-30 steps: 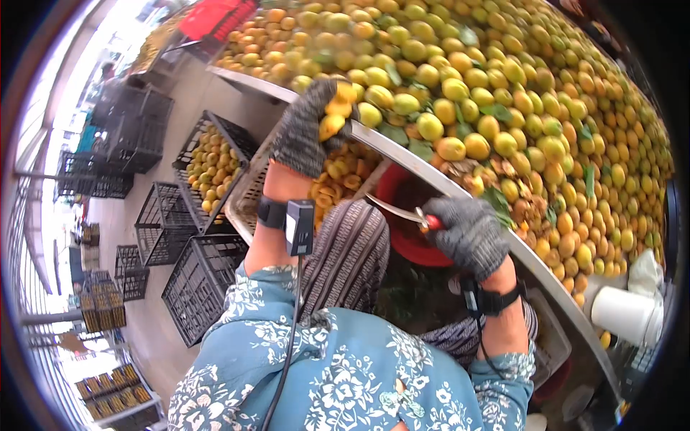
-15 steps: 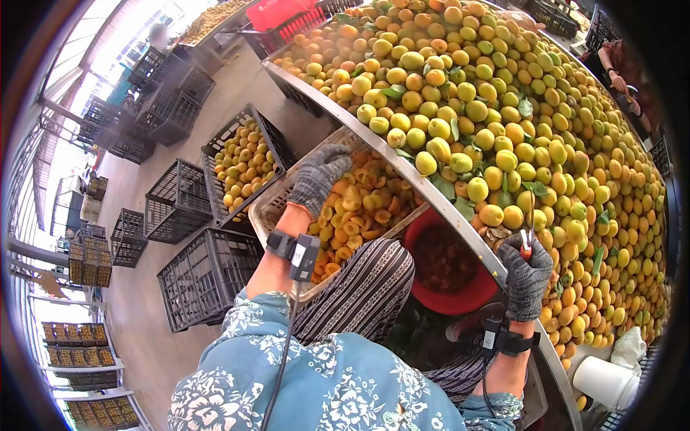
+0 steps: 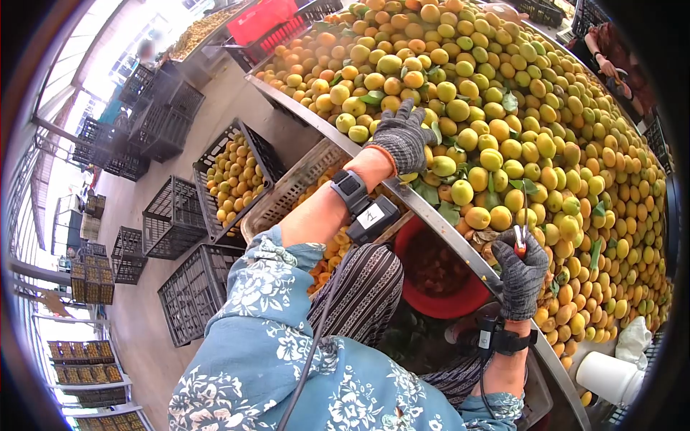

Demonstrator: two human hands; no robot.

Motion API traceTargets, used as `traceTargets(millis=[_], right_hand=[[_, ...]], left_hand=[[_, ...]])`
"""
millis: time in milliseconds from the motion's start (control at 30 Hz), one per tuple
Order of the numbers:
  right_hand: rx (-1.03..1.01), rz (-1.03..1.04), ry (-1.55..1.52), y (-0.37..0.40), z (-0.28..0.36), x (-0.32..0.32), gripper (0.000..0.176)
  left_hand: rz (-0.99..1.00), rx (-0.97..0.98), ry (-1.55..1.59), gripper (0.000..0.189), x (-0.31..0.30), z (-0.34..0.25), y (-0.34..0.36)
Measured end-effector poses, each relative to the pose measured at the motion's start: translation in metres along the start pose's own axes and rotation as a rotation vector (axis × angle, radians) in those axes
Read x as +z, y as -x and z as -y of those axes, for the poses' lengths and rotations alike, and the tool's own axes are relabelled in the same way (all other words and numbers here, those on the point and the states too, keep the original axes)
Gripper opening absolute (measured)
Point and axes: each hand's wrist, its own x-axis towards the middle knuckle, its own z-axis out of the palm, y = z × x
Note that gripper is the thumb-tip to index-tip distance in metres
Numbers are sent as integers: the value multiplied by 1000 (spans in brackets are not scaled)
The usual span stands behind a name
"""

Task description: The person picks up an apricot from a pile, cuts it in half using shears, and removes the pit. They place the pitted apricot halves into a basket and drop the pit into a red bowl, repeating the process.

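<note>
My left hand (image 3: 404, 136), in a grey knit glove, reaches over the metal table rim (image 3: 431, 215) onto a heap of yellow-green fruit (image 3: 503, 129). Its fingers are spread on the fruit; whether one lies under the palm is hidden. At the lower right of the heap, my right hand (image 3: 519, 276), also gloved, is closed around a small tool (image 3: 520, 243) with a red and white handle and a thin metal tip pointing away from me. Below my left arm, halved orange fruit (image 3: 330, 262) lies in a pale crate (image 3: 305, 179).
A red basin (image 3: 438, 287) with dark contents sits under the table rim. Black crates stand at left, one holding whole fruit (image 3: 236, 172). A white container (image 3: 607, 377) lies at lower right. Another person's hand (image 3: 608, 68) shows at the upper right.
My left hand has moved from the crate of halved fruit up and right onto the heap, its fingers now spread. My right hand keeps its hold on the tool, nearly in place.
</note>
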Motion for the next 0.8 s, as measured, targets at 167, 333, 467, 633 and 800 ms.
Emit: traceTargets(millis=[167, 333, 467, 633, 800], right_hand=[[-36, 1, 51, -1, 5, -7, 10], [-81, -51, 37, -5, 4, -14, 9], [-81, -55, 45, -8, 3, -15, 8], [-73, -78, 11, -9, 3, -18, 9], [-45, -79, 24, -8, 3, -19, 11]], left_hand=[[-124, 73, -53, 39, 8, 0, 0], [-585, 130, 613, 21, 5, 13, -8], [-449, -50, 702, 20, -7, 5, -11], [-297, 29, 672, 36, -4, 0, 15], [38, 40, 401, 55, 3, -13, 30]])
